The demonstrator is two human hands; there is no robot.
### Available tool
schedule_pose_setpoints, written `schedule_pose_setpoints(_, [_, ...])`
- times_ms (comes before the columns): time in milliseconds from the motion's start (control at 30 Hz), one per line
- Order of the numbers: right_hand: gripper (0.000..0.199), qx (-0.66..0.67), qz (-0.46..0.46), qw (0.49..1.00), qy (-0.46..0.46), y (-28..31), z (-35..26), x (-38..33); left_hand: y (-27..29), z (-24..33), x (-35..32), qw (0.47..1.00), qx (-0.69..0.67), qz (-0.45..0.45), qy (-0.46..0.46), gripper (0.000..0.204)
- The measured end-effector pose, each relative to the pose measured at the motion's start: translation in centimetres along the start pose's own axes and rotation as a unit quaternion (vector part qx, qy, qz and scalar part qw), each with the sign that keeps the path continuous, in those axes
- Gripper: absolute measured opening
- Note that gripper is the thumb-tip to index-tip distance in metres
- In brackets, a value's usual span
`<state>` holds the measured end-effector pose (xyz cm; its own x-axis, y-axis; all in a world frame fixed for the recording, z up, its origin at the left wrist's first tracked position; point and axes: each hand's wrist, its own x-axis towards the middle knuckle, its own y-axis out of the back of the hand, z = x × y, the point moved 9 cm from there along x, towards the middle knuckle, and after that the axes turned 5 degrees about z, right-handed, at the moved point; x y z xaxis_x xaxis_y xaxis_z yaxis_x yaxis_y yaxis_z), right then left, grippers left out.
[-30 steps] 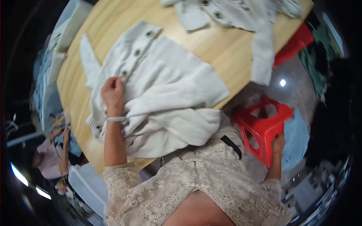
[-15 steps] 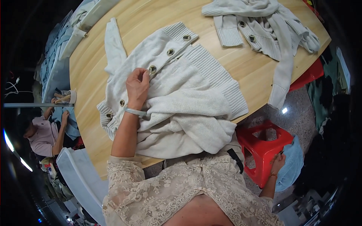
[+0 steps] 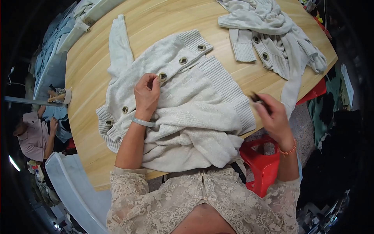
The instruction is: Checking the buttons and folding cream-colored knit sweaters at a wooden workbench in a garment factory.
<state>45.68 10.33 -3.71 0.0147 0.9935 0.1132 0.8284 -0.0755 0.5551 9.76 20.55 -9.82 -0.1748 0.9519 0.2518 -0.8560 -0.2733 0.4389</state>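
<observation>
A cream knit cardigan (image 3: pixel 194 93) lies bunched on the wooden table, its ribbed hem toward the right. Large dark-and-pale buttons run along its front band. My left hand (image 3: pixel 147 95) rests on the cardigan, thumb and forefinger pinching the edge of a middle button (image 3: pixel 162 76). Raised over the table's right edge, beside the hem, my right hand (image 3: pixel 272 117) has its fingers closed around a small dark object (image 3: pixel 256 97). Motion blurs that object, and its kind cannot be made out.
A second cream cardigan (image 3: pixel 269 35) lies crumpled at the table's (image 3: pixel 163 23) far right. Close by on my right stands a red plastic stool (image 3: pixel 259 165). White bins line the left side, one with blue garments (image 3: pixel 54 46). A person (image 3: pixel 33 136) sits at far left.
My right hand has come up from beside the red stool, near the light blue knit, to the cardigan's right side. My left hand keeps its pinch at the button.
</observation>
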Motion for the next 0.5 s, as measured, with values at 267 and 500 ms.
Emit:
schedule_pose_setpoints(267, [0.025, -0.146, -0.132, 0.946, 0.257, -16.7, -7.3, 9.3, -0.3, 0.8, -0.4, 1.000, -0.004, 0.010, -0.009, 0.007])
schedule_pose_setpoints(500, [0.027, -0.186, -0.199, 0.923, 0.273, -21.7, -7.1, 11.3, 0.0, 0.1, -0.8, 1.000, -0.016, 0.000, 0.012, 0.005])
